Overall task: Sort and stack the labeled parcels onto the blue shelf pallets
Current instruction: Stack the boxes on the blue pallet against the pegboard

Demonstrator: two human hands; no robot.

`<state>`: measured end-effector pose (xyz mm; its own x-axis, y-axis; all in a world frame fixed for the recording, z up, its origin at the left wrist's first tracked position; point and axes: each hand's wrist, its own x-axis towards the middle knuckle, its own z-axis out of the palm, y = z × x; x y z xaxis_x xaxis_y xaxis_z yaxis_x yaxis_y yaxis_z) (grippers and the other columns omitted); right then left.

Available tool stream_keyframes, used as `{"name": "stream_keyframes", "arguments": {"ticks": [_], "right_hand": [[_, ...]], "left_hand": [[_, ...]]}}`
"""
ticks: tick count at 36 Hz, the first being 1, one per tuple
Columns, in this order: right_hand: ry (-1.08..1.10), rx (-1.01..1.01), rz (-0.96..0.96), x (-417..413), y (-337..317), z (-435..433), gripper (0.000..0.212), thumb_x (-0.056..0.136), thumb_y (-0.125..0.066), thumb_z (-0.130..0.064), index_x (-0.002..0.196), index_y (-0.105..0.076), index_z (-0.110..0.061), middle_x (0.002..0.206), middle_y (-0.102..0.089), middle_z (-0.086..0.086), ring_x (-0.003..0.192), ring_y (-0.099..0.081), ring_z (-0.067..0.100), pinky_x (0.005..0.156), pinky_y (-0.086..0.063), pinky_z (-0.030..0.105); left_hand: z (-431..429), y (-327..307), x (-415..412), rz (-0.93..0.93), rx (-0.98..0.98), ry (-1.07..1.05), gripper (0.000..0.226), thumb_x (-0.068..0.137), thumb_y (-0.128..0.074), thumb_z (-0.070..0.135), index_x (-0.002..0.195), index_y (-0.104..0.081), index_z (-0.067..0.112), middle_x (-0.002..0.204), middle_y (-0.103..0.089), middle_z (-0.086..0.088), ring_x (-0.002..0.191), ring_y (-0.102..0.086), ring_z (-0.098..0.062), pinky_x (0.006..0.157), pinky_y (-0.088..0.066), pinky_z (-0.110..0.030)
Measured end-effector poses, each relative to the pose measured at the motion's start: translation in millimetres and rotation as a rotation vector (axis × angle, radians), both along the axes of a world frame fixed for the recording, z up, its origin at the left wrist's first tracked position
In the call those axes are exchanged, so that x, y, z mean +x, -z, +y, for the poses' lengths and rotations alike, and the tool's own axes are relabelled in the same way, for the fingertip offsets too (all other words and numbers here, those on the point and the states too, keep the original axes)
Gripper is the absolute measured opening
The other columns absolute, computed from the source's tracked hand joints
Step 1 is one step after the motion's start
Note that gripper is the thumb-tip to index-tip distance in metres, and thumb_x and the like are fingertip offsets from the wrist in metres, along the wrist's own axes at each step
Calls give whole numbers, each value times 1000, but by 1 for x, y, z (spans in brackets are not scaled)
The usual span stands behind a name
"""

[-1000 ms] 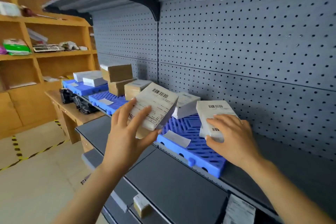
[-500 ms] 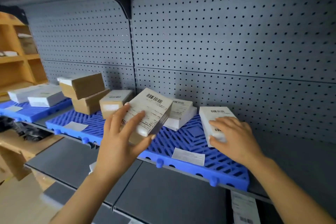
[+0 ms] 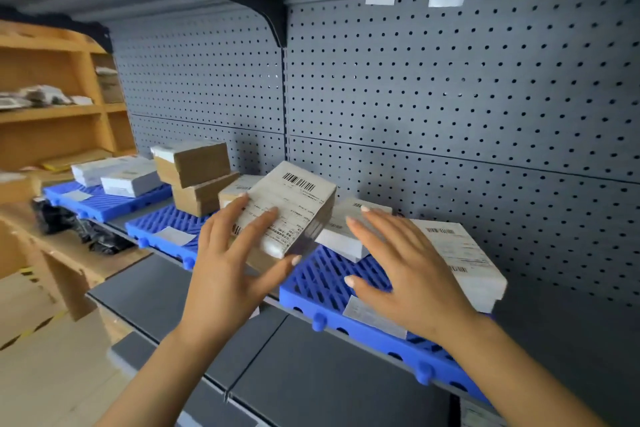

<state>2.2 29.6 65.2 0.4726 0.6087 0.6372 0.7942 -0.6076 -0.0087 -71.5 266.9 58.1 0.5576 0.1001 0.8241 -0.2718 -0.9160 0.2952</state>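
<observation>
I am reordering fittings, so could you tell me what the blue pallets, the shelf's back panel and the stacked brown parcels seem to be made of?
Blue pallets: moulded plastic, probably, slightly glossy; uniform colour, slotted grid and rounded pegs.
Back panel: likely painted sheet metal, matte grey; regular punched holes.
Stacked brown parcels: cardboard, matte; flat brown faces, sharp folded edges.

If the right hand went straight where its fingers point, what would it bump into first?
Probably the flat white parcel lying on the blue pallet. The right hand is open, fingers aimed at it, though depth is unclear and they may pass above.
</observation>
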Motion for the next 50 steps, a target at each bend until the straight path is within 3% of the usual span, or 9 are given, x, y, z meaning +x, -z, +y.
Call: {"name": "stream_keyframes", "arguments": {"ticks": [6, 10, 18, 25, 29, 36, 41, 45, 50], "right_hand": [[-88, -14, 31, -5, -6, 53, 76, 87, -44, -55, 151, -11, -29, 156, -24, 4, 141, -24, 20, 116, -14, 32], [-98, -32, 12, 2, -12, 83, 79, 86, -47, -54, 151, -13, -24, 156, -23, 11, 137, -30, 25, 111, -28, 37], [-49, -18, 26, 32, -16, 139, 85, 84, -48, -56, 151, -3, -31, 159, -7, 11, 131, -38, 32, 104, -39, 43], [69, -11, 91, 56, -16, 192, 98, 81, -60, -59, 150, 6, -35, 159, 9, 5, 139, -26, 29, 108, -30, 36], [128, -9, 163, 66, -18, 217, 99, 85, -58, -56, 140, 22, -39, 158, 19, 2, 144, -13, 23, 111, -23, 30], [223, 20, 229, 88, -18, 244, 92, 90, -53, -50, 147, 17, -34, 157, 20, -3, 144, -16, 21, 110, -30, 34], [281, -22, 238, 102, -19, 252, 92, 92, -52, -49, 147, 19, -32, 158, 17, -5, 145, -11, 20, 114, -22, 35], [319, -77, 214, 111, -24, 255, 91, 93, -50, -47, 147, 20, -29, 159, 11, -4, 146, -4, 14, 115, -11, 30], [346, -72, 199, 115, -27, 256, 90, 93, -51, -44, 147, 19, -29, 159, -8, -3, 145, -7, 14, 115, -9, 29]], "left_hand": [[12, -1, -1, -28, -10, -23, 61, 80, -59, 62, 128, -57, 24, 141, -43, -11, 123, -45, -33, 102, -36, -41], [28, -7, 9, -40, -26, -42, 64, 79, -57, 64, 127, -59, 22, 141, -42, -9, 125, -43, -30, 103, -32, -35], [76, -15, 51, -82, -56, 9, 62, 78, -56, 67, 127, -55, 27, 141, -42, -8, 128, -40, -26, 101, -33, -35], [124, -17, 96, -53, -32, 73, 65, 80, -52, 70, 127, -56, 26, 139, -45, -10, 125, -43, -30, 105, -29, -31], [147, -15, 114, 22, 0, 120, 73, 82, -42, 75, 131, -56, 25, 142, -43, -8, 128, -40, -28, 103, -31, -32], [177, -9, 144, 20, 70, 197, 57, 85, -53, 57, 132, -51, 26, 141, -43, -6, 124, -43, -26, 97, -34, -29], [191, -5, 159, 39, 44, 255, 49, 90, -49, 49, 135, -49, 29, 145, -38, 0, 125, -40, -23, 85, -53, -36], [198, -5, 170, 40, 60, 274, 47, 90, -46, 44, 134, -49, 29, 142, -42, -2, 123, -43, -23, 92, -38, -26], [208, -9, 183, 73, 114, 295, 48, 91, -45, 44, 135, -50, 25, 141, -44, -4, 123, -45, -25, 95, -37, -27]]}}
